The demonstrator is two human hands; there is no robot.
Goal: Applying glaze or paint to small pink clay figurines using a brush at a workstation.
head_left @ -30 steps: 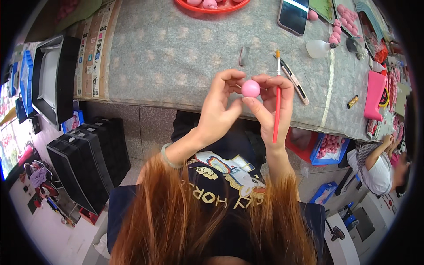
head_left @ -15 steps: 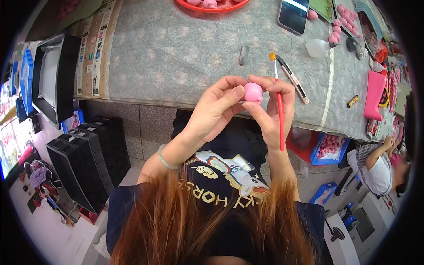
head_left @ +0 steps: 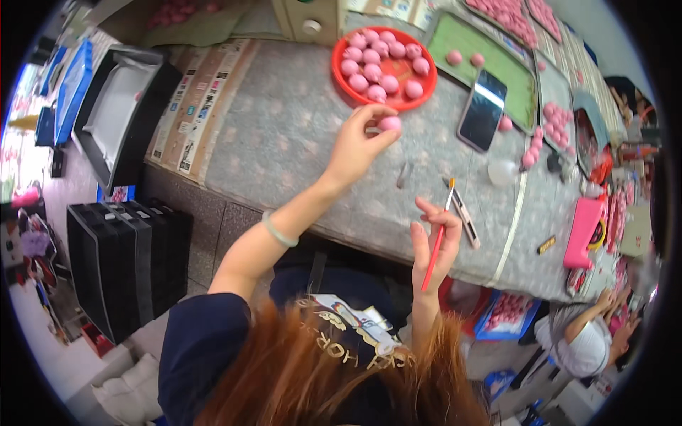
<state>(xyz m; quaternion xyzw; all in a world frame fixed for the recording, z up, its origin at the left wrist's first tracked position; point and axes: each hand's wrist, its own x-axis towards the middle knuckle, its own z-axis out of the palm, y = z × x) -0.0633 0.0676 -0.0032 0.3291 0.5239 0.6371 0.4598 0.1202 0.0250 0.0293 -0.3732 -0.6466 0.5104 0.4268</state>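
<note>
My left hand [head_left: 353, 148] pinches a small pink ball [head_left: 390, 123] between thumb and fingers, just off the near rim of a round red tray [head_left: 339, 79]. Several similar pink balls [head_left: 371, 72] lie in that tray. Nearer to me, over the table's front part, my right hand [head_left: 442, 248] has a thin red-handled paintbrush [head_left: 432, 261] tucked in its fingers, bristles pointing away from me. Its thumb and index finger are apart. Just right of it a utility knife [head_left: 465, 220] lies on the table. A small flat metal piece [head_left: 404, 175] lies between the hands.
A phone [head_left: 483, 111] overlaps a green-lined tray [head_left: 497, 77] with two pink balls. Farther right are a translucent bottle [head_left: 502, 172], more pink balls [head_left: 558, 124] and a pink tape dispenser [head_left: 581, 233]. Black cases [head_left: 128, 263] stand left. Another person [head_left: 574, 341] sits at right.
My left hand has left my right hand and carried the pink ball forward to the red tray. My right hand keeps the paintbrush. The view has shifted, showing more of the table's far side.
</note>
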